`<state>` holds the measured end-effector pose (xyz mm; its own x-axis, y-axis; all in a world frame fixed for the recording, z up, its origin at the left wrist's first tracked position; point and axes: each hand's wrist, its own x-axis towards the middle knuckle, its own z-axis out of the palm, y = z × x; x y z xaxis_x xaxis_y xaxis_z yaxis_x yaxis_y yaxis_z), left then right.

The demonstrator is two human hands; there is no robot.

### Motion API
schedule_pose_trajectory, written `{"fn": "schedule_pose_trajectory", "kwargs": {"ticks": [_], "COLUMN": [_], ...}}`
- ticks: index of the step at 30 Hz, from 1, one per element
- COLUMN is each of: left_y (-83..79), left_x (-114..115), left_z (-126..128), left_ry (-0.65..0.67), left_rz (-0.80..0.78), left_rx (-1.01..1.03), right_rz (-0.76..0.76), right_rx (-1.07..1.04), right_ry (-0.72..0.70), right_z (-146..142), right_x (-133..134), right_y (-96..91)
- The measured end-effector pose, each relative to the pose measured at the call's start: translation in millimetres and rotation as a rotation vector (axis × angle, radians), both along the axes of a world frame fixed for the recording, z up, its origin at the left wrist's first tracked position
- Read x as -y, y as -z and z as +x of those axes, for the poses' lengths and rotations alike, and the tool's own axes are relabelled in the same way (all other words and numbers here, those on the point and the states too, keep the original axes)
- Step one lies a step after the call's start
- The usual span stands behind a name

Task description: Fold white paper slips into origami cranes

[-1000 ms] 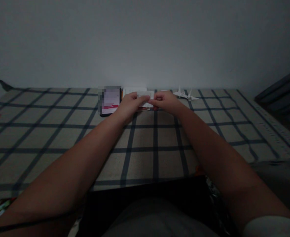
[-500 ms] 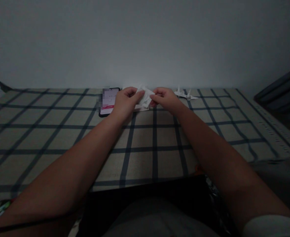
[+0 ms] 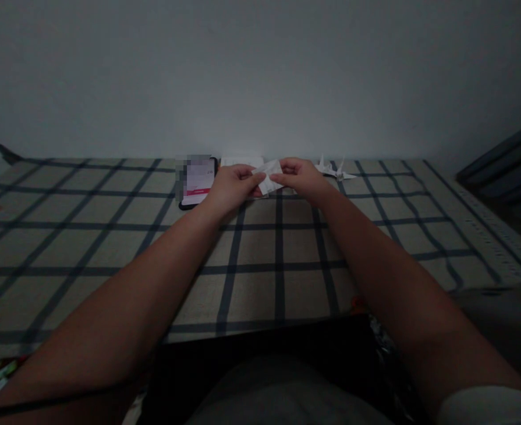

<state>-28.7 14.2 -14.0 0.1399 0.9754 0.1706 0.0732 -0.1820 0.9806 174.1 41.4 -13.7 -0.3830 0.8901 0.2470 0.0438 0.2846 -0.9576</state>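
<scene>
A small folded white paper [image 3: 270,180] is pinched between both my hands, far out on the checked cloth [image 3: 110,236]. My left hand [image 3: 231,188] grips its left side with fingers curled. My right hand [image 3: 302,176] grips its right side, thumb and fingers closed on it. More white paper [image 3: 241,160] lies flat just behind my hands.
A lit phone [image 3: 197,180] lies on the cloth just left of my left hand. Two white folded paper cranes [image 3: 335,169] stand to the right of my right hand. A pale wall rises right behind. A dark object [image 3: 504,171] slopes at the far right.
The paper was turned and refolded between my fingers; it went from a flat strip to a crumpled shape and now a slanted folded piece. Both hands stayed in place.
</scene>
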Motion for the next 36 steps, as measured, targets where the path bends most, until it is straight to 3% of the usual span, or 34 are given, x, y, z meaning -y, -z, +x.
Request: {"fn": "schedule_pose_trajectory", "kwargs": {"ticks": [9,15,20,26,30,36], "left_y": [-2.8,-2.1,-3.9,-5.1,-4.9,-5.5], "left_x": [2.2,0.1,-1.3,3.9,5.0,2.4], "left_z": [5.7,-0.6,-4.5,5.8,5.3,1.1], "left_ry": [0.013,0.002,0.011,0.023,0.056,-0.017], "left_rz": [-0.071,0.003,0.019,-0.09,-0.112,-0.022], "left_rx": [0.115,-0.06,-0.144,0.03,0.015,-0.09], "right_rz": [-0.091,-0.185,-0.068,0.059,-0.021,-0.156], "right_rx": [-0.051,-0.059,0.008,0.027,-0.02,-0.127], "right_ry": [0.07,0.068,0.111,0.183,0.205,0.167], "right_z": [2.8,-1.9,1.8,5.2,2.3,-2.7], "right_x": [1.0,5.2,-1.1,-0.5,0.4,2.5], "right_y": [-1.5,-5.1,1.7,2.2,0.1,-5.6]}}
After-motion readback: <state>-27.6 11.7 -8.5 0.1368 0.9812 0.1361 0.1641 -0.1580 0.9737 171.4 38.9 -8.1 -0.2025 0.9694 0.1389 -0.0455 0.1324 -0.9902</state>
